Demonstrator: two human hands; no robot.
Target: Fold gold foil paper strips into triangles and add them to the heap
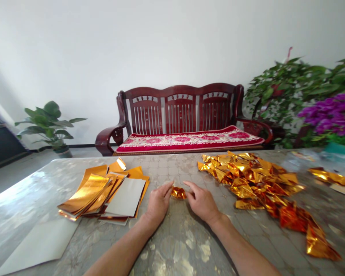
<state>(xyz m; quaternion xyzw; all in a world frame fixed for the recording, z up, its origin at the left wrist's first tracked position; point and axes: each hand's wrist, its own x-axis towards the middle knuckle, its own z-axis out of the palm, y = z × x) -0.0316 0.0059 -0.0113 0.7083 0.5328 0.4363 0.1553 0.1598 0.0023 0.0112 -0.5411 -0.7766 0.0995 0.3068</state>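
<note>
A crumpled piece of gold foil [178, 193] lies on the marbled tabletop [166, 168] right between my left hand [158, 203] and right hand [201, 202], both curled inward close at its sides (whether I'm actually pinching it, I can't make out).

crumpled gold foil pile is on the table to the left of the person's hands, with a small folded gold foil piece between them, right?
Not quite: the crumpled gold foil pile lies to the right of the hands, not the left, as the head view shows. It is on the table, and the small folded gold foil piece is between the left hand and right hand.
</note>
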